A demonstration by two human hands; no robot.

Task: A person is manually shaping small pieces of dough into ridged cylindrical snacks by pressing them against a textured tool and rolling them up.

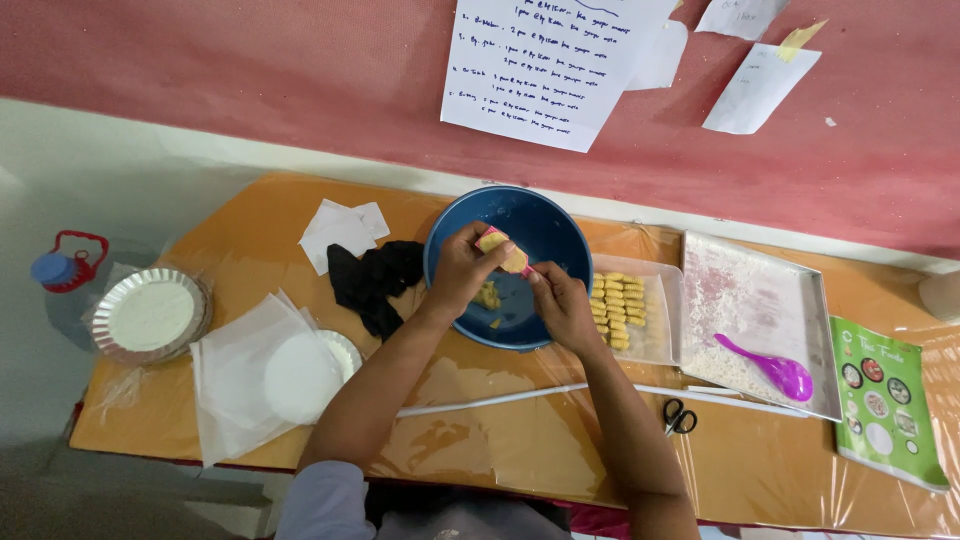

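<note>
Fingers of both the left hand [462, 268] and right hand [560, 300] pinch one yellow dough piece [503, 250] over the blue bowl [545, 225], so crumbs land inside.

Purple spoon [768, 366] lying on a metal tray [800, 275] of white crumbs. Scissors [679, 416] near the front edge, beside a green booklet [889, 410]. Black cloth [372, 280], stacked foil plates [148, 315], clear bags [235, 360] left; water bottle [62, 268] beyond.

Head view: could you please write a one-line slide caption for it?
Both hands, left hand and right hand, hold a yellow piece over a blue bowl beside a tray of yellow pieces.
</note>
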